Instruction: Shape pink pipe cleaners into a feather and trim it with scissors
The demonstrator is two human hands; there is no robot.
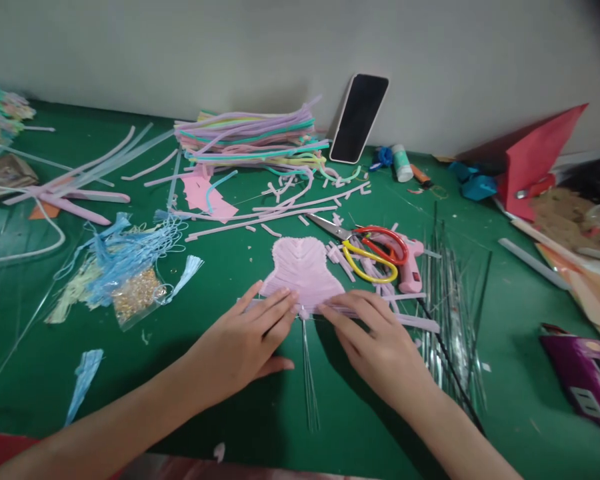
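Observation:
A pale pink dress-shaped piece [305, 270] made of rows of fuzzy pipe cleaner lies flat on the green table. My left hand [257, 330] rests its outstretched fingers along the piece's lower left edge, thumb apart. At the lower right edge, my right hand [370, 327] touches it with fingers extended and slightly bent; its thumb is hidden. Between the hands, a bundle of thin wires [309, 380] runs from the piece's bottom centre toward me. Red-and-yellow-handled scissors [375, 257] lie beyond my right hand, partly over a pink glue gun [410, 270].
Pipe cleaners [250, 137] are piled by the wall, near a leaning phone [360, 119]. Blue tassels [125, 247] and a bag of gold beads [137, 293] lie left. Loose wires [453, 313] and a purple box [583, 377] lie right. Pink paper pieces [205, 197] sit behind.

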